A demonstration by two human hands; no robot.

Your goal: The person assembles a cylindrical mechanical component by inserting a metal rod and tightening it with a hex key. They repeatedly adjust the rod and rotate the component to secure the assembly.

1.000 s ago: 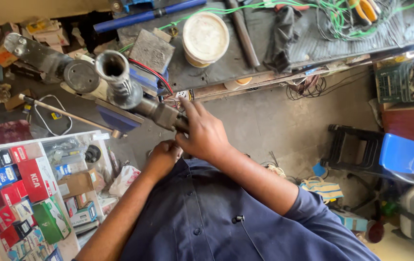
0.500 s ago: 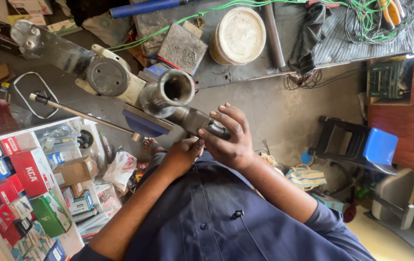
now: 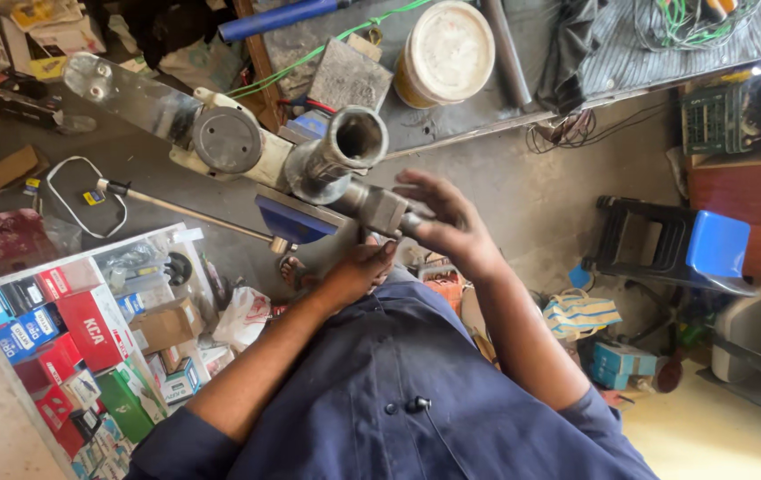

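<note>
Right hand (image 3: 447, 227): fingers curled loosely over the end of the grey metal fitting (image 3: 380, 206), thumb side hidden, so firmness of grip cannot be told. Left hand (image 3: 358, 267): underneath, fingertips touching the fitting's lower face, not closed. Fitting juts from the vise-held pipe assembly (image 3: 336, 156) above the blue vise base (image 3: 296, 218). Risk: loose fingers could slip; fitting drops toward the lap.

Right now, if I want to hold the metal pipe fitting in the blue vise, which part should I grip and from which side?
Grip the short blocky end that juts out of the pipe fitting, coming from the side away from the blue vise. It sticks out free and has flat sides, while the round open mouth looks harder to hold. The right hand is on that end; the left hand is just below it.
</note>
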